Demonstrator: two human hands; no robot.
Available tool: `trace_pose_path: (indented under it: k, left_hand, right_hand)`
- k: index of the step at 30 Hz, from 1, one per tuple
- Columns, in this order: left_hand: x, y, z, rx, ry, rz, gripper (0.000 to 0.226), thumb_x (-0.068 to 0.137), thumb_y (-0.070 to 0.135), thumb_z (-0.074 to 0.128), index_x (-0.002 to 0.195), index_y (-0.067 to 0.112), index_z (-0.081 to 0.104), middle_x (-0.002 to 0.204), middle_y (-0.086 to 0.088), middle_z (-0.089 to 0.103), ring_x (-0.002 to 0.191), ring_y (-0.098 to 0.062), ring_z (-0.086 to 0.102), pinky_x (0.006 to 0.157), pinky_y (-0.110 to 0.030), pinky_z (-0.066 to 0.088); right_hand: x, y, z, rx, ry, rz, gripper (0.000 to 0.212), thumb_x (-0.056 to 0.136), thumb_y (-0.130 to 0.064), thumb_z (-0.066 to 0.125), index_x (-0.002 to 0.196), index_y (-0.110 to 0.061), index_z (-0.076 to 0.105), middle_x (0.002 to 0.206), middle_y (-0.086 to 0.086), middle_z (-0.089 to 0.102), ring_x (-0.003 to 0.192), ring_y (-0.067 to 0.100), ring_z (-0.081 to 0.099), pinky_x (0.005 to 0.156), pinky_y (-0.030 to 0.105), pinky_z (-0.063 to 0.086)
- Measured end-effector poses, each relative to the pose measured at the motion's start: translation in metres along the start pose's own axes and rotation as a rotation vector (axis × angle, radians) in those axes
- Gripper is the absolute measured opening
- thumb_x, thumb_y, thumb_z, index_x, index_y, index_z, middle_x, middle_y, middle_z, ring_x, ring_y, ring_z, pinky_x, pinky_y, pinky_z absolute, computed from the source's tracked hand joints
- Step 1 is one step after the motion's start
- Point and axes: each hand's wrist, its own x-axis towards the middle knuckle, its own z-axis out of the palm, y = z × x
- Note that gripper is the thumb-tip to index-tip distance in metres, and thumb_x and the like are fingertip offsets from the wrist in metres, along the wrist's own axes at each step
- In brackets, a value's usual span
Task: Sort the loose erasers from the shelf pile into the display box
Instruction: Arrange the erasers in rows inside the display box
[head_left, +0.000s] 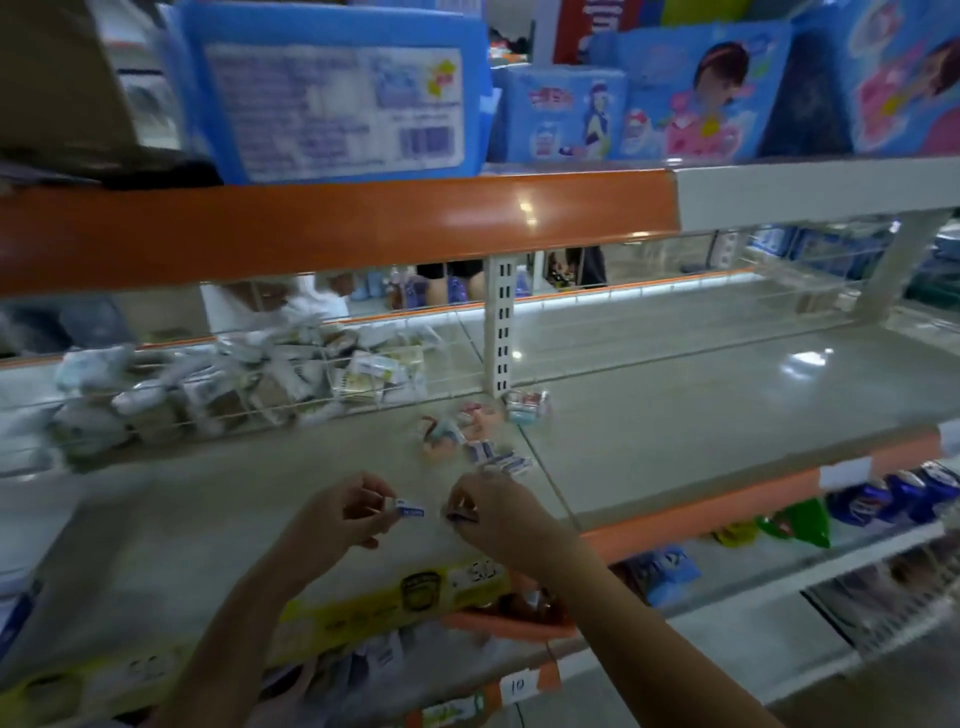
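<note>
The person is working at the front of the shelf (182, 519), both hands low and close together. The left hand (345, 512) is pinching a small white-and-blue eraser (409, 507) between thumb and fingertips, its long axis lying roughly left-right and its free end pointing at the right hand (485, 512). The right hand is curled mostly closed around something small and dark; the blur is hiding what it is. The loose pile of erasers (480, 434) is lying on the shelf beyond and slightly right of both hands, so the right hand is nearer; the closest piece (506, 462) is sitting just past its knuckles. A display box is not clearly showing; the wire bin (234, 395) far left is holding other packets. Likely next: a short forward reach with the right hand, once freed.
</note>
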Motion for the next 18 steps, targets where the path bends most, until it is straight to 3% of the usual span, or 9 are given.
trace_pose_path:
  k: [4,9,13,18]
  left_hand:
    - [-0.036,-0.015,-0.036,-0.041,0.204,0.1,0.011,0.08,0.002,0.069,0.083,0.009,0.061,0.073,-0.007,0.065,0.063,-0.012,0.063,0.055,-0.02,0.052]
    - [-0.091,-0.037,-0.098,-0.074,0.344,0.139,0.012,0.081,0.0,0.067,0.081,0.009,0.059,0.07,-0.005,0.062,0.063,-0.014,0.062,0.054,-0.023,0.052]
    - [-0.14,-0.054,-0.15,-0.088,0.409,0.115,0.018,0.081,-0.004,0.066,0.082,0.013,0.059,0.073,-0.005,0.062,0.063,-0.003,0.062,0.054,-0.018,0.051]
    - [-0.192,-0.081,-0.207,-0.078,0.444,0.098,0.019,0.082,-0.002,0.066,0.081,0.016,0.06,0.07,0.005,0.063,0.066,-0.003,0.062,0.056,-0.018,0.05]
  right_hand:
    - [0.005,-0.043,0.018,0.014,-0.032,-0.082,0.019,0.089,-0.022,0.058,0.106,-0.013,0.06,0.11,0.009,0.057,0.1,0.024,0.056,0.081,0.029,0.045]
    - [0.013,-0.108,0.051,0.044,-0.015,-0.158,0.019,0.088,-0.02,0.059,0.105,-0.011,0.061,0.106,0.008,0.058,0.096,0.025,0.057,0.082,0.031,0.045]
    - [0.017,-0.17,0.082,0.093,-0.012,-0.207,0.018,0.088,-0.02,0.058,0.105,-0.013,0.061,0.104,0.006,0.056,0.094,0.023,0.056,0.08,0.029,0.044]
    - [0.017,-0.24,0.121,0.152,-0.015,-0.257,0.019,0.09,-0.021,0.058,0.108,-0.014,0.061,0.104,0.005,0.055,0.094,0.022,0.055,0.079,0.028,0.044]
